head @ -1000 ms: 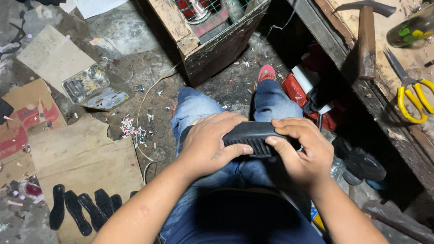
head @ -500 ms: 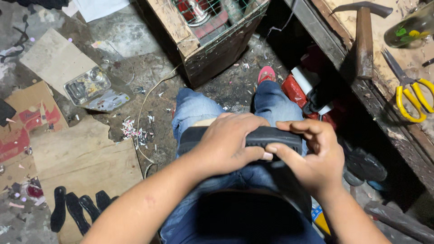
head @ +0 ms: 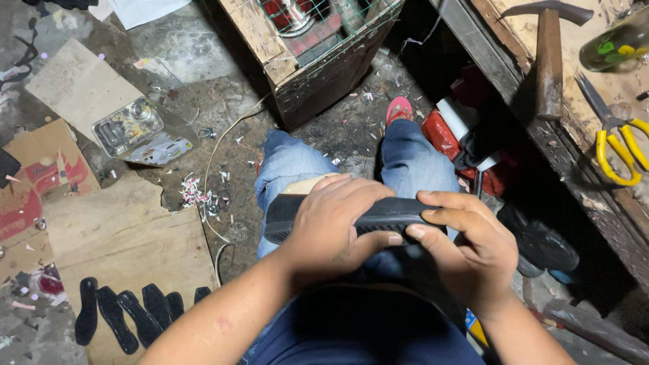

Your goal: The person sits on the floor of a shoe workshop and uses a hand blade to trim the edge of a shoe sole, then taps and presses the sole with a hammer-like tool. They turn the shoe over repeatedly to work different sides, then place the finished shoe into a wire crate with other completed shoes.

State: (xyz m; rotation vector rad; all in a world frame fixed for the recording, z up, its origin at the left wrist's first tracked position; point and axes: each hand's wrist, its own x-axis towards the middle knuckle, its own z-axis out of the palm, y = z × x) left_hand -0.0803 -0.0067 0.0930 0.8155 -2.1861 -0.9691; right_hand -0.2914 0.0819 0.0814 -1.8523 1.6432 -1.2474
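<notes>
Both of my hands hold a black rubber shoe sole (head: 284, 217) flat across my lap, over my blue jeans. My left hand (head: 334, 226) covers its middle with the fingers curled over the far edge. My right hand (head: 466, 250) grips its right end, thumb pressed on the ribbed underside. The sole's left end sticks out past my left hand; the rest is hidden under my fingers.
A wooden crate with wire mesh (head: 307, 51) stands ahead of my knees. On the right, a bench (head: 568, 145) carries a hammer (head: 549, 57), yellow-handled scissors (head: 618, 145) and a bottle (head: 618, 44). Cardboard (head: 115, 230), several black sole cutouts (head: 128, 314) and a metal tin (head: 127, 125) lie left.
The sole has sunk lower onto my lap and my left hand has slid further over its middle. My right hand keeps its grip on the right end.
</notes>
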